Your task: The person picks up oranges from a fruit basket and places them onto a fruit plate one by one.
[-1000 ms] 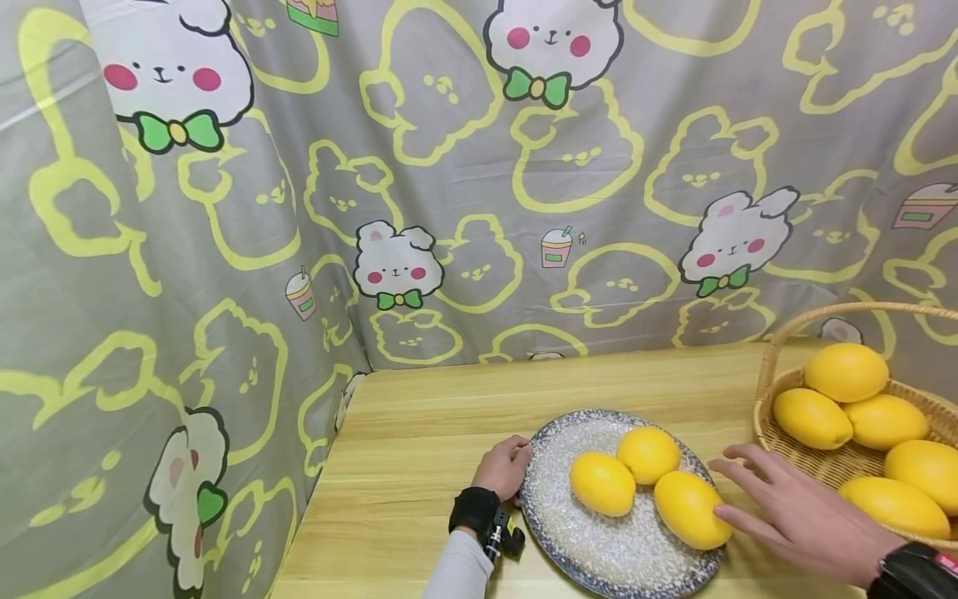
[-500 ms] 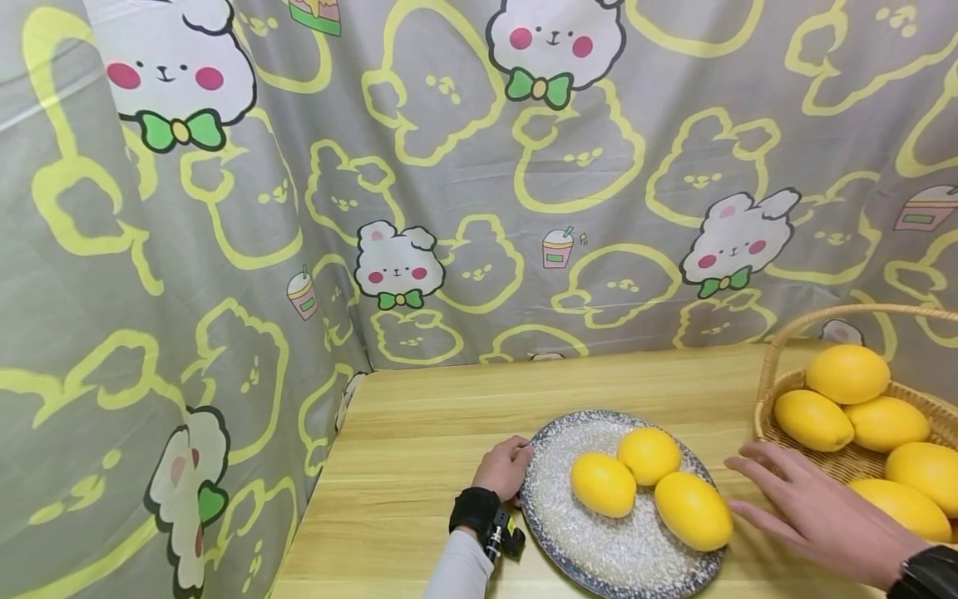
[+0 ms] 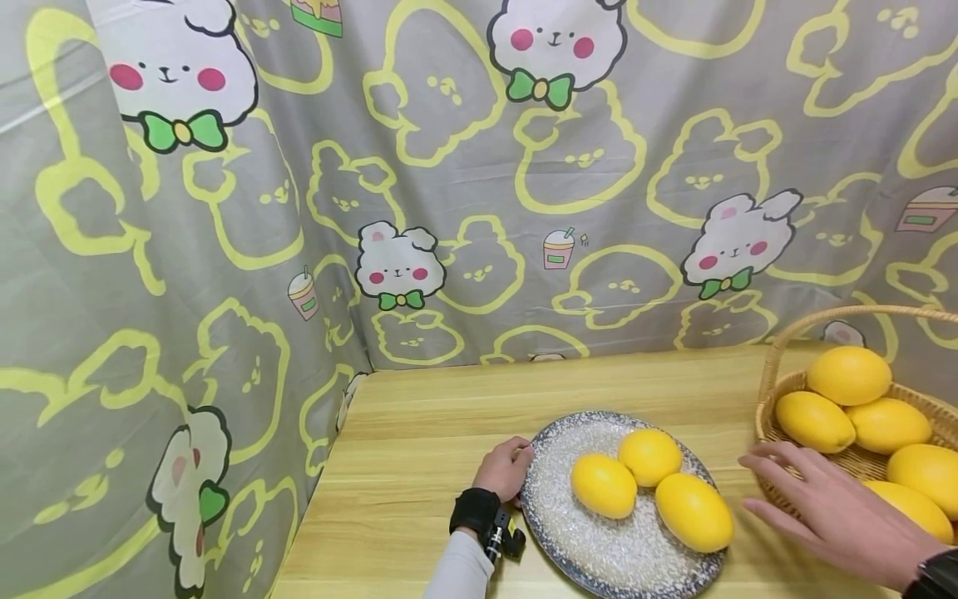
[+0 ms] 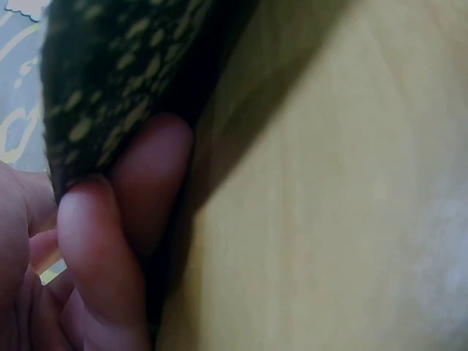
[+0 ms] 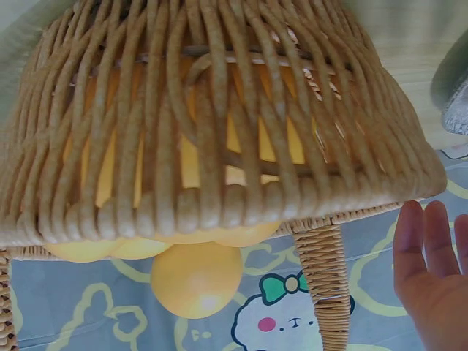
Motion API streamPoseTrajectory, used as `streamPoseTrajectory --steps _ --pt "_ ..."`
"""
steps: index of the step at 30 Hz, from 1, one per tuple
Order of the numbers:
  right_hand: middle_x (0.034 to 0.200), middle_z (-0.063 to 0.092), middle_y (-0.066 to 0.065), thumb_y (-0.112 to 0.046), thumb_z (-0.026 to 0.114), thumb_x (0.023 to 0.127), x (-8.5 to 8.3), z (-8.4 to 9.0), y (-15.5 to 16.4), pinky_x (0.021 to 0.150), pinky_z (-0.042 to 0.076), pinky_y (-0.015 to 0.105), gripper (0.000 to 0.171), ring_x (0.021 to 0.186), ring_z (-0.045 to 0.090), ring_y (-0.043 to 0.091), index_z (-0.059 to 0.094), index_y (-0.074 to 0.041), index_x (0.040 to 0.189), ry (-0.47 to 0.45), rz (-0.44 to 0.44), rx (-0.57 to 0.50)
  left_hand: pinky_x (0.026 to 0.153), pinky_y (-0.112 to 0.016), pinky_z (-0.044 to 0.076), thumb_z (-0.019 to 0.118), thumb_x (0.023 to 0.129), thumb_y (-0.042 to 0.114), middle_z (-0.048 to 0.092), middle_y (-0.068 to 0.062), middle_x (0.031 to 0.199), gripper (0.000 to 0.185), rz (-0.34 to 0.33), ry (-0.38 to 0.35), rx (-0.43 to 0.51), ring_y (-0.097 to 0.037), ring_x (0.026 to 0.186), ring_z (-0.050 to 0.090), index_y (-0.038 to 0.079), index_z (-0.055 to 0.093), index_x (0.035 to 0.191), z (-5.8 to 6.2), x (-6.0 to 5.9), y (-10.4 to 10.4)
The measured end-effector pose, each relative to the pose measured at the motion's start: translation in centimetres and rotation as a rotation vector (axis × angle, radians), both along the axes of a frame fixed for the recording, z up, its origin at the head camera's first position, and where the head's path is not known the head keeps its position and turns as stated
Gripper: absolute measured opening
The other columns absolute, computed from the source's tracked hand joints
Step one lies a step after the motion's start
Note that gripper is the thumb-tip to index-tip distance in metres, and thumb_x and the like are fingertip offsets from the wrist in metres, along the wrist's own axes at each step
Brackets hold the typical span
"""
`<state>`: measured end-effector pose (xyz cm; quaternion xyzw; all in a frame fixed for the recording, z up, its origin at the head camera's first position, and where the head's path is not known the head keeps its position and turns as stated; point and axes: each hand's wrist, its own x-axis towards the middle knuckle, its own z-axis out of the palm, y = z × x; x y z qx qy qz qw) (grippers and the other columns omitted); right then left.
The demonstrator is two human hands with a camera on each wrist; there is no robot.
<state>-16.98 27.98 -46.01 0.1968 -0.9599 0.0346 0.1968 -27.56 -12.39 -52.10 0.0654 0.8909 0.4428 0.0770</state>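
From the head camera we see the left hand (image 3: pixel 506 467) curled on the near-left rim of the speckled plate (image 3: pixel 554 507), fingers pinching its edge. Three lemons (image 3: pixel 649 489) lie on the plate, touching one another. The right hand (image 3: pixel 831 512) hovers flat with fingers spread and holding nothing, between the plate and the wicker basket (image 3: pixel 778 433) of lemons on the wooden table (image 3: pixel 419 449).

At the left wrist we see fingertips (image 4: pixel 95 241) pressed under the plate's dark speckled rim (image 4: pixel 124 73) – the table (image 4: pixel 329 205) lies just beside.

At the right wrist the basket's woven wall (image 5: pixel 205 131) fills the view – yellow fruit (image 5: pixel 196 279) shows through it, and straight fingers (image 5: pixel 424 248) stand apart from the basket
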Motion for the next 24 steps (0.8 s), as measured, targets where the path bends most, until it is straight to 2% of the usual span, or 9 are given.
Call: streamPoseTrajectory --steps 10,13,18,21,24 --pt "0.119 0.064 0.001 -0.041 0.084 0.084 0.1 -0.4 0.8 0.079 0.057 0.048 0.044 0.099 0.061 0.022 0.071 -0.02 0.12 0.005 -0.002 -0.024 0.039 -0.026 0.046 0.05 0.109 0.032 0.072 -0.017 0.123 0.032 0.001 0.006 -0.013 -0.011 0.04 0.048 0.015 0.067 0.13 0.3 0.2 0.0" --pt "0.117 0.064 -0.001 -0.041 0.084 0.084 0.1 -0.5 1.1 0.077 0.057 0.045 0.041 0.097 0.061 0.02 0.071 -0.022 0.118 0.009 -0.008 -0.023 0.038 -0.026 0.046 0.05 0.109 0.032 0.072 -0.017 0.124 0.032 0.0 0.007 -0.01 -0.01 0.039 0.048 0.015 0.067 0.13 0.3 0.2 0.0" --pt "0.113 0.063 -0.004 -0.039 0.084 0.084 0.0 -0.5 1.5 0.07 0.055 0.034 0.036 0.09 0.059 0.011 0.071 -0.027 0.115 0.007 -0.025 -0.039 0.038 -0.026 0.046 0.05 0.109 0.031 0.072 -0.017 0.123 0.031 0.003 0.008 -0.009 -0.011 0.039 0.047 0.015 0.068 0.129 0.0 0.1 0.0" --pt "0.112 0.064 -0.001 -0.039 0.083 0.087 -0.1 -0.6 1.9 0.068 0.055 0.033 0.035 0.088 0.061 0.012 0.072 -0.023 0.117 -0.021 -0.053 -0.046 0.037 -0.025 0.046 0.05 0.109 0.032 0.072 -0.017 0.121 0.031 0.007 0.007 -0.004 -0.011 0.039 0.048 0.015 0.068 0.129 -0.1 0.0 0.1" --pt "0.117 0.064 0.007 -0.041 0.077 0.092 -0.2 -0.6 2.4 0.071 0.057 0.041 0.039 0.09 0.064 0.02 0.071 -0.016 0.121 -0.089 -0.08 -0.054 0.037 -0.025 0.046 0.051 0.109 0.032 0.072 -0.016 0.118 0.031 0.01 0.004 0.001 -0.011 0.039 0.048 0.015 0.068 0.128 -0.2 0.0 0.1"
